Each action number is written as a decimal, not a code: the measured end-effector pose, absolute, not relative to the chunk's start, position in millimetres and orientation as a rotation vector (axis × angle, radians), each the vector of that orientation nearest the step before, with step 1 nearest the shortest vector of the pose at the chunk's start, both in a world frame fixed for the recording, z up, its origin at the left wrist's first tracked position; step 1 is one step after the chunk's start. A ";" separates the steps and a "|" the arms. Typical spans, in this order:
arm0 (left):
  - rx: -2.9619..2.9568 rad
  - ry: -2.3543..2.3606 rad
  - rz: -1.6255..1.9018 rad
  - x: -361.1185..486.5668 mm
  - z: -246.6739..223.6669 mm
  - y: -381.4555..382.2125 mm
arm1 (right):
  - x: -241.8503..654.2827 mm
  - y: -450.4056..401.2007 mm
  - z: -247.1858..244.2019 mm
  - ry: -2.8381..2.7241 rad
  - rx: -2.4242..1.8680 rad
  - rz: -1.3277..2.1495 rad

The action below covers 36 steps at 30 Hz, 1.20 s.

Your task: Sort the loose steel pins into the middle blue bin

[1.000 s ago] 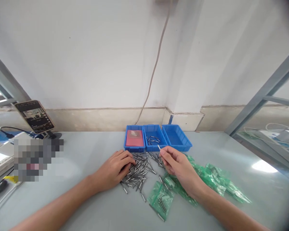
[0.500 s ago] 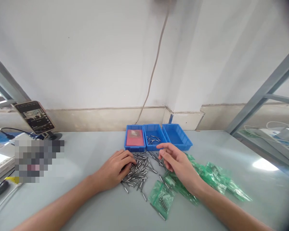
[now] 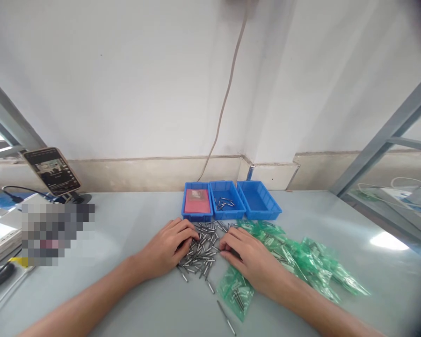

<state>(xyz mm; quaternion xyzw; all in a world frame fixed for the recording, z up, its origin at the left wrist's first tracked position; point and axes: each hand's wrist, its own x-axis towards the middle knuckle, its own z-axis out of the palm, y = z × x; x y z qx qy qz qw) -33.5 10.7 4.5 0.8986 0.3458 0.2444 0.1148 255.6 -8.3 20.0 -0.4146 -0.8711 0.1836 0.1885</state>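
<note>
A loose pile of thin metal pins [image 3: 201, 255] lies on the table between my hands. At its left edge rests my left hand [image 3: 171, 245], fingers curled and thumb drawn in against the pins; what the fingertips hold is hidden. My right hand [image 3: 247, 255] is at the pile's right side, thumb and forefinger bent together where a pin touches their tips. Whether that pin is gripped is unclear. A green-tinted clear bag [image 3: 236, 295] with several pins inside lies below my right hand. One single pin [image 3: 227, 319] lies nearer me.
Behind the pile stand three blue bins: one with a pink sheet [image 3: 197, 202], a middle bin [image 3: 228, 215] with several pins, and a right bin [image 3: 258, 199]. More green bags [image 3: 308, 262] spread rightward. A phone [image 3: 52, 172] stands at left.
My right hand has come down and left from beside the bins to the pile's edge, its fingers closing. The single pin near the front bag lies clear of it now. My left hand stays put.
</note>
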 end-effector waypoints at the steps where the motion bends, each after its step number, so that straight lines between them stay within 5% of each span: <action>1: 2.636 1.011 0.721 -33.4 4.5 10.8 | 255.2 -8.3 20.3 -2.451 -1.164 0.516; 36: 2.604 1.030 0.696 -34.2 3.5 10.7 | 245.4 -32.2 33.1 -2.677 -0.912 0.538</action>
